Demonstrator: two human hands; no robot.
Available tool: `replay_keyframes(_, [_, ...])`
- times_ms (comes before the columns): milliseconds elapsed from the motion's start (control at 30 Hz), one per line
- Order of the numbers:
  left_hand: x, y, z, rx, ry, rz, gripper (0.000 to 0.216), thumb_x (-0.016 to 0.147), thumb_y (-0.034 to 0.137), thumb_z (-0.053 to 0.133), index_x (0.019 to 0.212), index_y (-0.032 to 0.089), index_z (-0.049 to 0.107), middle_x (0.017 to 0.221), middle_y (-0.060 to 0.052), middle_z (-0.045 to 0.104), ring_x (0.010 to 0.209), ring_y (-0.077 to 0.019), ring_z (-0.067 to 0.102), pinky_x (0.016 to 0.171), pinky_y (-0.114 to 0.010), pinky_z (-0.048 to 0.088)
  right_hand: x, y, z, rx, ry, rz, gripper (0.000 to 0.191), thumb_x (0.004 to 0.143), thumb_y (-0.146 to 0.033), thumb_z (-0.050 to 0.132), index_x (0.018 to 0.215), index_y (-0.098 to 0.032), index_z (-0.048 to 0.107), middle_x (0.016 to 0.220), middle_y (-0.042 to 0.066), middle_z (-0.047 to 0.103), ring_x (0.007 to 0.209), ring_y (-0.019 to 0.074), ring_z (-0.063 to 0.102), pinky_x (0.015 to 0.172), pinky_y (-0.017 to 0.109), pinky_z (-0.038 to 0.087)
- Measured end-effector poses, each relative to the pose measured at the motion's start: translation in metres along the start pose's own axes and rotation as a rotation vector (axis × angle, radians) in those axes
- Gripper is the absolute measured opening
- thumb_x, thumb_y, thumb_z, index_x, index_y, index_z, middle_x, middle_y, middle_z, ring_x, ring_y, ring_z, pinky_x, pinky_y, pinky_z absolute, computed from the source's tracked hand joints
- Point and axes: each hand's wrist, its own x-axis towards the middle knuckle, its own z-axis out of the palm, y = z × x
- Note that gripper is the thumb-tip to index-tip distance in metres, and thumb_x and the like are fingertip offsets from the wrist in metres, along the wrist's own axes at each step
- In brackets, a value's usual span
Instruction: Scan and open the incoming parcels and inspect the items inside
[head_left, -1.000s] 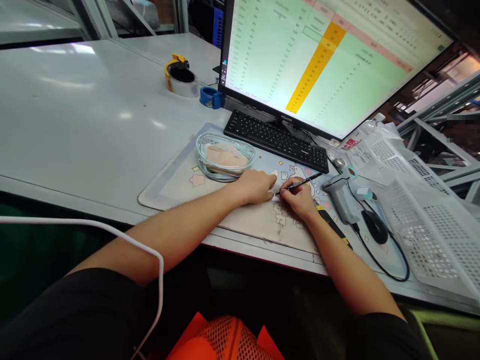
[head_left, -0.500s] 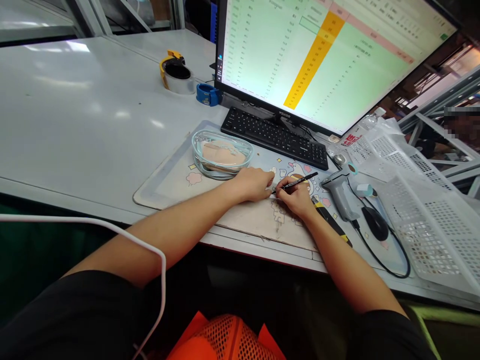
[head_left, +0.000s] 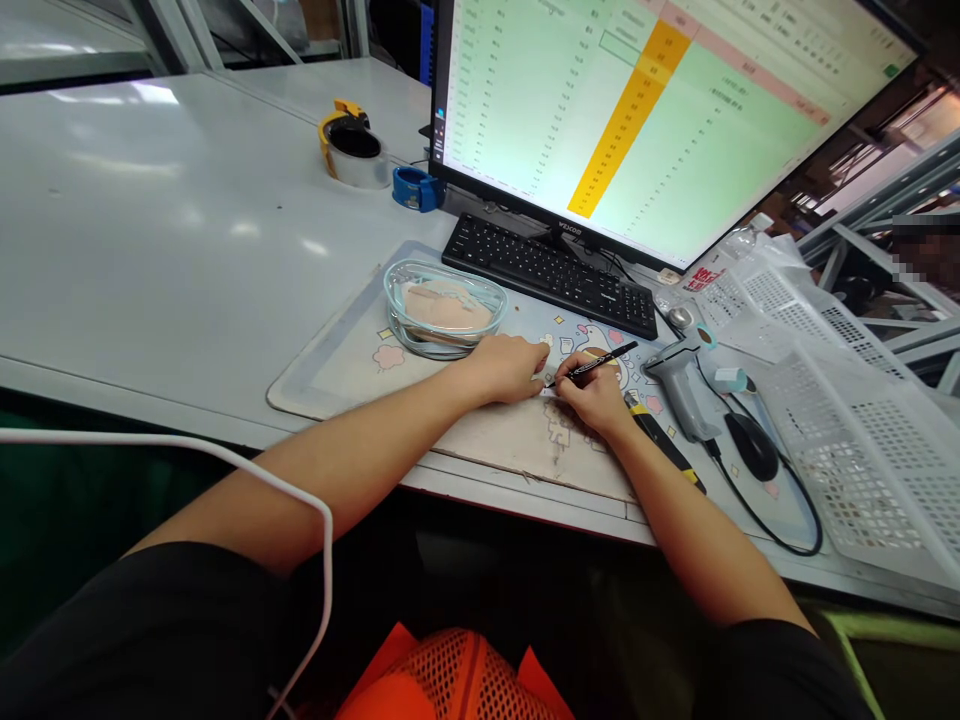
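My right hand (head_left: 592, 395) is closed around a slim black pen (head_left: 616, 355) with pale markings, whose tip points down and left towards my other hand. Just left of it, my left hand (head_left: 506, 368) rests low over the desk mat (head_left: 487, 440) with curled fingers. Whatever lies beneath those fingers is too small or too hidden to make out. A coiled pale-blue clear tube or cable (head_left: 446, 300) lies on the mat, right behind my left wrist. A yellow-and-black box cutter (head_left: 667, 445) sits beside my right forearm.
Behind the mat are a black keyboard (head_left: 551, 275) and a monitor (head_left: 525, 110) showing a spreadsheet. A grey barcode scanner (head_left: 682, 390), a mouse (head_left: 752, 447) and white perforated baskets (head_left: 862, 440) stand right. A tape dispenser (head_left: 356, 160) is at back left. A white cable (head_left: 225, 455) crosses my left arm.
The pen and my right hand have shifted very slightly to the right. My left hand and the things on the desk look unchanged.
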Motion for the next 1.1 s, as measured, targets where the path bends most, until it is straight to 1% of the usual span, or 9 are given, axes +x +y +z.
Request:
replay_keyframes(233, [0.0008, -0.0006, 0.0010, 0.001, 0.005, -0.003, 0.037, 0.093, 0.046, 0.061, 0.122, 0.024, 0.066, 0.112, -0.014, 0.076, 0.107, -0.0366, 0.071, 0.084, -0.040, 0.050, -0.0008, 0.0015, 0.0005, -0.019, -0.016, 0.002, 0.007, 0.070, -0.031, 0.063, 0.071, -0.024, 0.062, 0.060, -0.003, 0.055, 0.056, 0.0145, 0.047, 0.054, 0.029, 0.035])
replay_keyframes(400, [0.0003, -0.0004, 0.0014, 0.002, 0.006, -0.005, 0.036, 0.094, 0.046, 0.061, 0.122, 0.024, 0.066, 0.111, -0.013, 0.076, 0.106, -0.0360, 0.072, 0.084, -0.040, 0.050, -0.0007, 0.0000, 0.0003, -0.026, -0.004, -0.013, 0.007, 0.070, -0.030, 0.062, 0.072, -0.023, 0.062, 0.062, -0.002, 0.056, 0.057, 0.0147, 0.048, 0.055, 0.029, 0.036])
replay_keyframes(567, [-0.0002, 0.0005, -0.0002, 0.007, 0.003, -0.007, 0.035, 0.094, 0.046, 0.061, 0.121, 0.024, 0.065, 0.110, -0.013, 0.077, 0.105, -0.0363, 0.072, 0.083, -0.040, 0.050, -0.0014, -0.0007, -0.0005, -0.014, -0.055, -0.007, 0.008, 0.068, -0.031, 0.061, 0.070, -0.023, 0.062, 0.060, -0.002, 0.055, 0.057, 0.0151, 0.048, 0.055, 0.029, 0.037])
replay_keyframes(633, [-0.0002, 0.0003, -0.0002, 0.008, 0.001, -0.009, 0.035, 0.094, 0.046, 0.061, 0.121, 0.024, 0.065, 0.110, -0.013, 0.077, 0.105, -0.0363, 0.072, 0.083, -0.040, 0.050, -0.0013, -0.0004, -0.0006, -0.016, -0.043, -0.015, 0.008, 0.069, -0.031, 0.060, 0.070, -0.023, 0.062, 0.061, -0.002, 0.055, 0.057, 0.0152, 0.049, 0.055, 0.029, 0.037])
replay_keyframes(767, [0.0002, -0.0008, 0.0015, 0.015, 0.013, 0.000, 0.034, 0.094, 0.046, 0.061, 0.120, 0.025, 0.066, 0.110, -0.013, 0.077, 0.105, -0.0367, 0.072, 0.083, -0.041, 0.050, -0.0008, -0.0010, -0.0002, -0.063, 0.045, -0.050, 0.007, 0.070, -0.030, 0.060, 0.068, -0.023, 0.060, 0.060, -0.002, 0.055, 0.057, 0.0148, 0.047, 0.055, 0.029, 0.036])
replay_keyframes(933, [0.0004, -0.0008, 0.0015, 0.014, 0.011, 0.003, 0.035, 0.094, 0.046, 0.060, 0.121, 0.024, 0.066, 0.111, -0.014, 0.076, 0.106, -0.0366, 0.072, 0.083, -0.041, 0.051, -0.0017, -0.0033, -0.0003, -0.064, 0.003, -0.021, 0.006, 0.068, -0.029, 0.060, 0.069, -0.023, 0.060, 0.060, -0.003, 0.054, 0.057, 0.0144, 0.047, 0.055, 0.028, 0.035])
replay_keyframes(1033, [0.0005, -0.0006, 0.0009, 0.019, 0.005, 0.003, 0.035, 0.094, 0.046, 0.060, 0.121, 0.024, 0.066, 0.111, -0.014, 0.076, 0.106, -0.0367, 0.072, 0.083, -0.041, 0.051, -0.0019, -0.0033, -0.0001, -0.066, 0.029, -0.041, 0.005, 0.068, -0.029, 0.060, 0.069, -0.023, 0.059, 0.060, -0.003, 0.054, 0.057, 0.0147, 0.046, 0.055, 0.029, 0.035])
replay_keyframes(1100, [0.0006, -0.0005, 0.0009, 0.026, 0.009, 0.004, 0.035, 0.094, 0.046, 0.060, 0.120, 0.024, 0.066, 0.111, -0.013, 0.076, 0.106, -0.0367, 0.072, 0.083, -0.040, 0.051, -0.0013, -0.0024, 0.0001, -0.064, 0.017, -0.041, 0.005, 0.067, -0.029, 0.059, 0.067, -0.024, 0.058, 0.059, -0.003, 0.052, 0.057, 0.0146, 0.045, 0.054, 0.029, 0.034])
